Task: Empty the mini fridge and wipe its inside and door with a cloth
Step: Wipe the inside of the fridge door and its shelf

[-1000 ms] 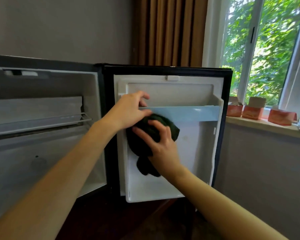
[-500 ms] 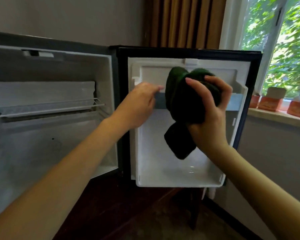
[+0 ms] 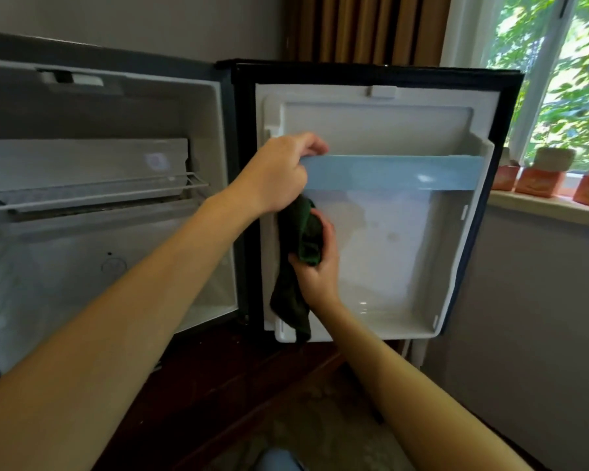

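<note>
The mini fridge [image 3: 116,253] stands open with nothing on its wire shelf [image 3: 92,195]. Its door [image 3: 405,260] is swung out to the right, white inside, with a pale blue rail [image 3: 395,172] across it. My left hand [image 3: 279,175] grips the left end of that rail. My right hand [image 3: 318,266] grips a dark green cloth [image 3: 305,239] against the door's left inner edge, below the rail. The cloth's loose end hangs down to the door's bottom lip.
A windowsill [image 3: 551,207] at right carries orange boxes [image 3: 538,181]. Brown curtains [image 3: 364,28] hang behind the fridge. Dark wood floor [image 3: 218,385] lies below the door, and a grey wall panel [image 3: 531,317] stands close to the door's right edge.
My right hand has brought the cloth down from the door's upper part to the lower left inner edge. My left hand has stayed on the blue rail.
</note>
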A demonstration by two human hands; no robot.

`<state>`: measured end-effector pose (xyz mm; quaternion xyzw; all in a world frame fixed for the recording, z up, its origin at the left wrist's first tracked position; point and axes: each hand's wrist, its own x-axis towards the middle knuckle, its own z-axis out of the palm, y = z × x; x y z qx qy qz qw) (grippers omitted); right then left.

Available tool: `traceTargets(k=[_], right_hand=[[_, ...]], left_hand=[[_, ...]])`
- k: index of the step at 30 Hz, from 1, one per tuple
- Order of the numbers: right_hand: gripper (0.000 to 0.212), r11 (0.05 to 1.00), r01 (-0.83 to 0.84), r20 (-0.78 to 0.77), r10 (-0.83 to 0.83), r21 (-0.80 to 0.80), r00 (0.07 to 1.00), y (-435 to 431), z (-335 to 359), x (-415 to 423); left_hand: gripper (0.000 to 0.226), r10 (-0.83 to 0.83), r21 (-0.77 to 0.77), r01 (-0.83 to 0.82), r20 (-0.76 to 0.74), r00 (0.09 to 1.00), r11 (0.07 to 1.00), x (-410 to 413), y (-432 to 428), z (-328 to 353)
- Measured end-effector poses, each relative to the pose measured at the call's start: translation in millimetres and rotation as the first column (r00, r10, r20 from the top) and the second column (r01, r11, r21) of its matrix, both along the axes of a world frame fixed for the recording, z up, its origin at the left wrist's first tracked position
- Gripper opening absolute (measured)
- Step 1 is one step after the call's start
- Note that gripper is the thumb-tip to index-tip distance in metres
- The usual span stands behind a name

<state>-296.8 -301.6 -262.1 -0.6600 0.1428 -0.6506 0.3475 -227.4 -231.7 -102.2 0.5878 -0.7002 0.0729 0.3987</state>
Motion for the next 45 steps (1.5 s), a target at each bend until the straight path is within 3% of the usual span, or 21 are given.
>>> traceTargets(k=[4,8,10,12,14,19,21,22,24,25,26,28,30,32,34,36,37,39,41,42,45], right_hand=[[0.066,0.967,-0.108,-0.182,0.152,0.229,0.971,1.1,-54.9,-11.2],[0.06,0.943,-0.083,-0.483,0.24,0.323,0.842,11.0,-78.2,-33.8],[0.059,0.977,0.001,-0.72,0.157,0.215,0.676,1.2,-64.2,-44.5],[0.063,0.998,0.057,-0.932,-0.045,-0.027,0.358,-7.7,-52.1,-56.6],[0.065,0.972,0.077,-0.965,-0.231,-0.222,0.121,-14.1,-47.0,-73.7],[0.069,0.908,0.33,-0.965,-0.224,-0.257,-0.134,-36.0,-34.7,-146.7],[0.069,0.891,0.403,-0.977,-0.187,-0.211,-0.098,-39.9,-27.7,-170.4],[0.068,0.906,0.407,-0.993,-0.121,-0.115,-0.01,-38.1,-25.5,-176.8],[0.063,0.897,0.333,-0.908,0.147,0.29,0.393,-27.1,-21.4,-179.6],[0.059,0.814,0.226,-0.732,0.313,0.535,0.606,-18.2,-16.9,-177.1],[0.052,0.688,0.092,-0.526,0.455,0.72,0.719,-9.8,-13.1,-172.2],[0.031,0.503,-0.179,-0.188,0.595,0.846,0.782,6.6,-1.6,-156.1],[0.047,0.516,-0.319,-0.062,0.592,0.795,0.804,14.6,13.4,-135.8],[0.079,0.502,-0.431,0.04,0.616,0.75,0.787,22.1,30.5,-117.5],[0.062,0.58,-0.43,-0.059,0.639,0.691,0.767,38.1,50.2,-102.3],[0.024,0.681,-0.351,-0.264,0.626,0.642,0.733,62.0,65.4,-88.6],[0.009,0.774,-0.276,-0.413,0.56,0.57,0.718,72.6,69.8,-81.7],[0.019,0.977,-0.174,-0.699,0.208,0.121,0.684,82.0,73.6,-71.6],[0.046,0.917,-0.105,-0.755,-0.246,-0.384,0.608,79.9,82.1,-72.1],[0.061,0.852,-0.059,-0.715,-0.397,-0.52,0.575,73.2,91.7,-76.6],[0.061,0.841,0.027,-0.624,-0.423,-0.541,0.657,50.6,130.1,-96.0]], left_hand=[[0.048,-0.009,-0.011,0.008,-0.025,1.0,1.0,-2.4,-0.7,-2.4],[0.046,0.019,-0.032,-0.019,0.009,1.0,0.999,-1.6,-1.5,-6.2],[0.046,0.056,-0.053,-0.053,0.062,0.997,0.997,-0.3,-3.7,-8.6],[0.044,0.082,-0.063,-0.077,0.072,0.994,0.995,-1.1,-5.8,-10.6],[0.043,0.094,-0.074,-0.091,0.049,0.994,0.993,-3.2,-7.5,-11.1],[0.039,0.105,-0.078,-0.103,0.027,0.994,0.992,-5.9,-11.2,-10.2],[0.039,0.087,-0.069,-0.085,0.03,0.996,0.994,-4.5,-12.6,-11.8],[0.04,0.072,-0.063,-0.071,0.025,0.997,0.996,-3.5,-13.6,-13.4],[0.043,0.053,-0.118,-0.049,0.032,0.998,0.992,-4.2,-12.6,-18.1],[0.044,0.045,-0.209,-0.034,0.049,0.998,0.977,-6.9,-9.8,-22.9],[0.044,0.032,-0.327,-0.013,0.052,0.998,0.945,-10.5,-5.7,-30.1],[0.043,-0.061,-0.495,0.029,-0.049,0.997,0.868,-19.9,7.4,-53.1],[0.05,-0.26,-0.449,0.078,-0.36,0.896,0.89,-32.7,28.3,-88.6],[0.07,-0.375,-0.344,0.168,-0.72,0.585,0.924,-39.5,50.4,-119.9],[0.082,-0.413,-0.321,0.367,-0.887,0.207,0.873,-38.4,69.0,-135.9],[0.076,-0.37,-0.353,0.506,-0.926,-0.07,0.787,-40.6,82.2,-138.7],[0.073,-0.363,-0.376,0.505,-0.923,-0.129,0.777,-41.5,88.5,-136.6],[0.068,-0.345,-0.382,0.41,-0.924,-0.165,0.828,-38.1,99.3,-129.1],[0.061,-0.315,-0.353,0.34,-0.935,-0.163,0.872,-28.4,105.3,-118.6],[0.058,-0.303,-0.342,0.32,-0.939,-0.164,0.884,-21.7,106.9,-112.0],[0.051,-0.264,-0.282,0.155,-0.956,-0.128,0.947,1.2,103.8,-81.7]])
